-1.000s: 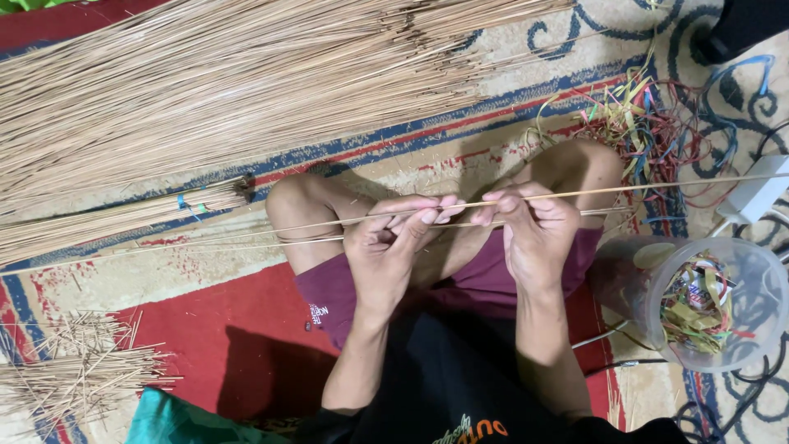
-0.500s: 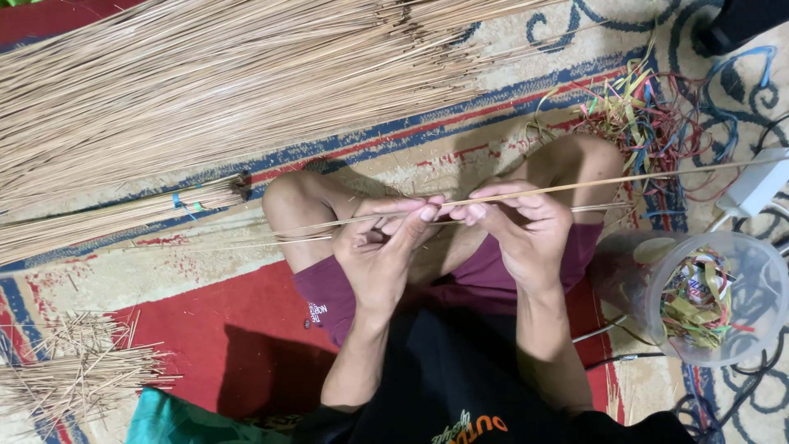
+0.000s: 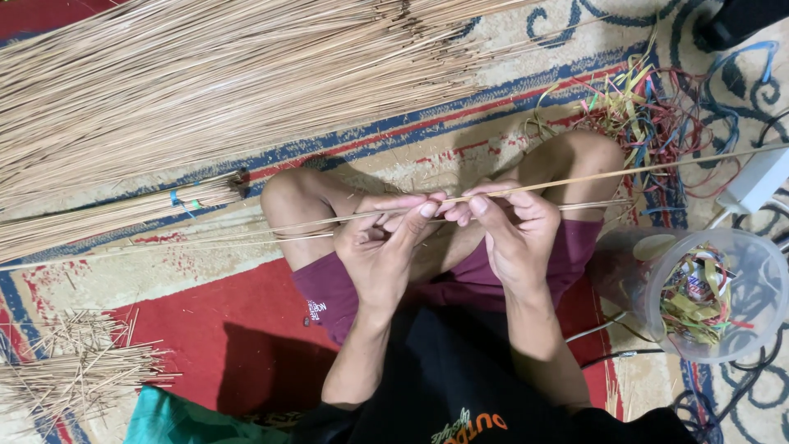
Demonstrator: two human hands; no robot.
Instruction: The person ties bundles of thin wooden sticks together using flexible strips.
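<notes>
the left hand (image 3: 382, 255) and the right hand (image 3: 514, 234) meet above the lap, fingertips nearly touching, both pinched narrow on thin sticks (image 3: 567, 182) that run from the left knee out past the right knee toward the upper right. the sticks lie across both bare legs, well above the carpet (image 3: 197, 321).

risk, judged from this posture:
- the sticks are long and slender, and the grip sits near mid-length. a hard bend between the two hands is likely to snap one.
- the free ends reach far to either side. a quick swing of the right end could strike the clear plastic container (image 3: 711, 292) of coloured strips beside the right thigh, or catch in the white cable (image 3: 760, 177) beyond it.
- a loosened pinch would let a stick drop among the others on the floor, where it would be hard to tell apart.

room for moving:
- near left: a small pile of short stick offcuts (image 3: 74, 370) lies on the red part of the carpet, apart from the legs.
- near right: the container stands just beside the thigh, leaving little room there.
- middle left: a tied bundle (image 3: 123, 215) with a blue band points at the left knee.
- far: a broad heap of loose sticks (image 3: 230, 74) fills the upper left, and a tangle of coloured strips (image 3: 649, 107) lies beyond the right knee. open carpet shows mainly between the knees and that heap.
</notes>
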